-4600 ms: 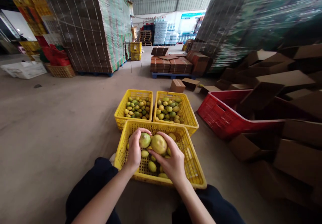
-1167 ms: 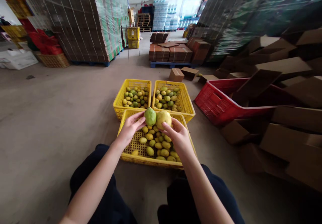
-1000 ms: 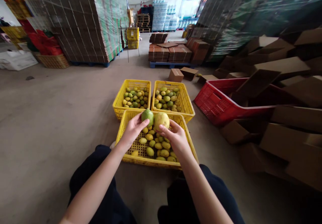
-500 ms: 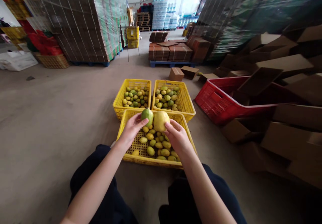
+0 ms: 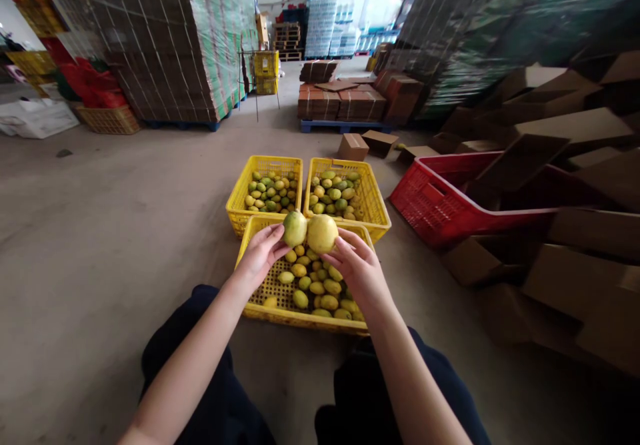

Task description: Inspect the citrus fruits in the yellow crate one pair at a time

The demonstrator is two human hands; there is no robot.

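Observation:
My left hand is closed on a greenish-yellow lemon, thumb and fingers at its left side. Beside it, my right hand grips a larger yellow lemon. Both fruits are held up side by side over the far part of the near yellow crate. Inside that crate lie several loose lemons, mostly toward the right, with the holed bottom showing at left. Parts of the far rim are hidden behind the hands and fruit.
Two more yellow crates, the left one and the right one, stand just beyond with green and yellow lemons inside. A red crate and heaped cardboard boxes are at right. Flattened cartons rest on a blue pallet farther back.
Both lemons have been turned in my fingers; the left one now shows a paler, yellower side. My right fingers have shifted lower on the yellow lemon.

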